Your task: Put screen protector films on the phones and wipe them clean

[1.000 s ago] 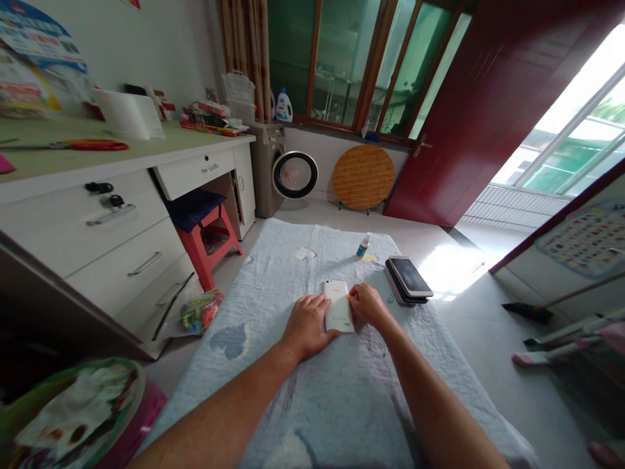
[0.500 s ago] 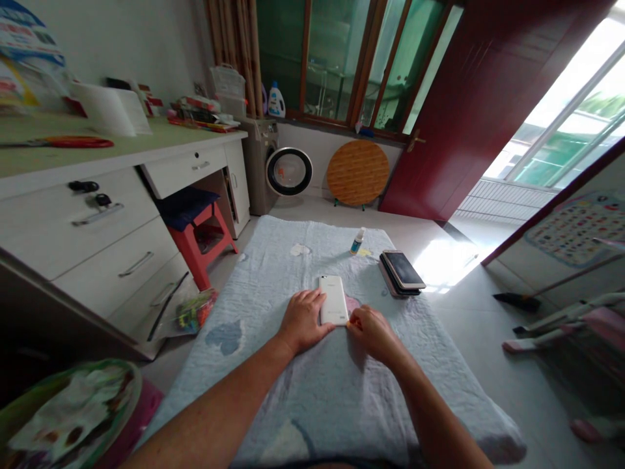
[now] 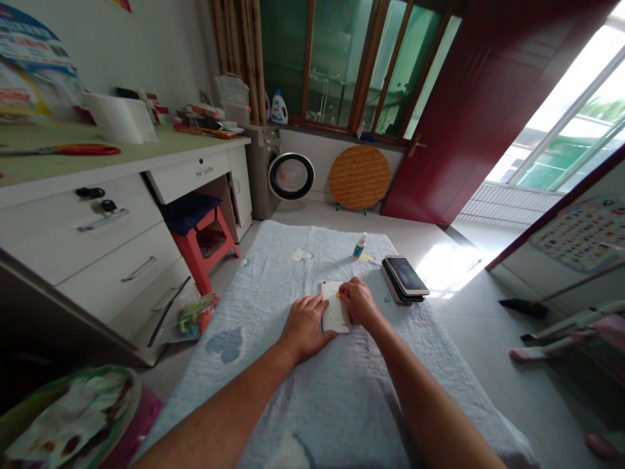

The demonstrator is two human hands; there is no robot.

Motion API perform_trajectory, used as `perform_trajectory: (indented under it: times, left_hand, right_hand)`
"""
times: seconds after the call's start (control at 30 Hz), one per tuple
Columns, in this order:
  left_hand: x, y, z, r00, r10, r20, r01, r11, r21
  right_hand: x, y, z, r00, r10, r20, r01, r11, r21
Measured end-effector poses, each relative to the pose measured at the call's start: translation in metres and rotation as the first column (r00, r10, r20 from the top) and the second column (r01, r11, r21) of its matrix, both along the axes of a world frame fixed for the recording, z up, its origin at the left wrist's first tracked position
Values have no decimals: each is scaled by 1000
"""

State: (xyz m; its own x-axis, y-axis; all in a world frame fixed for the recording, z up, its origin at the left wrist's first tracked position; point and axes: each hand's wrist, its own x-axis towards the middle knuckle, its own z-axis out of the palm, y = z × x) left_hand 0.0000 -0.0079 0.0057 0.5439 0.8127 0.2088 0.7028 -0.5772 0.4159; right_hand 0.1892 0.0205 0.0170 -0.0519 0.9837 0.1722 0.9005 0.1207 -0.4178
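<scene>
A white smartphone lies back side up on the pale blue quilted cloth. Against its left edge my left hand presses its fingers, with the thumb along the bottom edge, so it grips the phone. My right hand is closed in a pinch over the phone's upper right side. A small orange piece shows at those fingertips; its kind is too small to tell. Beyond the hands stands a small spray bottle. To the right lies a stack of phones, the top one with its dark screen up.
The cloth-covered low table fills the middle. On the left are a white desk, a red stool and a waste bin. Farther back are a washing machine with its door open and a round wooden tabletop.
My right hand has moved from the phone's lower right corner up along its right edge to the upper part. My left hand stays on the phone. The view has shifted slightly.
</scene>
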Motion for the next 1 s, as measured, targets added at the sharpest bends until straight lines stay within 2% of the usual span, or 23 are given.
perform_trajectory:
  times: [0.1,0.2,0.33,0.43,0.6,0.77,1.0]
  left_hand:
    - [0,0,1,1000,-4,-3,4,1000,-6]
    - [0,0,3,1000,-3,-1,3,1000,-9]
    - [0,-1,7,1000,-7,14,7,1000,-15]
    - [-1,-2,9,1000,-11,18,11,1000,-25]
    - [-1,-2,5,1000,6,-1,-6,999,-37]
    - [0,-2,6,999,5,38,-3,999,-41]
    - [3,-2,4,983,150,106,-139,985,-98]
  right_hand:
    - [-5,22,-4,998,-64,-1,64,998,17]
    - [-16,31,-9,997,-76,4,76,996,42]
    - [-29,25,-14,999,42,-6,-42,996,84]
    - [-28,21,-15,990,140,-8,-138,986,96]
    - [-20,34,-9,996,79,36,-80,996,38]
    - [-32,54,-6,976,171,137,-173,985,-2]
    - [-38,55,2,910,311,276,-307,950,-58]
